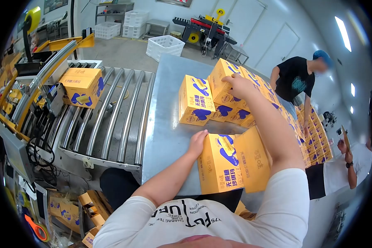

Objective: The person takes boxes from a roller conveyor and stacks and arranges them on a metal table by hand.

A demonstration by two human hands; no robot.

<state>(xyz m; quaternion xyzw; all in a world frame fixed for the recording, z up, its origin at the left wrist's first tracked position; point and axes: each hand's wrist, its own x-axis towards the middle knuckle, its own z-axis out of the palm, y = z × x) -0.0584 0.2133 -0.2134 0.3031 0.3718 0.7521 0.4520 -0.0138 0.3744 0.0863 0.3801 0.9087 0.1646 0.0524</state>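
In front of me stands a yellow carton (221, 165) with blue print, set on the metal table (163, 107). My left hand (198, 143) is closed at its upper left edge, with part of the fingers hidden. My right hand (239, 85) reaches farther out to a stacked yellow carton (220, 90), its fingers bent at the carton's upper edge. Just left of that stack stands another yellow carton (195, 100). A plain yellow panel (253, 161) with printed letters adjoins the near carton, partly behind my right forearm.
On the left, a roller conveyor (111, 120) carries a yellow carton (83, 87) beside a taping machine (33, 82). A person in black (295, 78) stands behind the stacks, and another person (339, 173) holds a board at right. White crates (165, 46) lie beyond the table.
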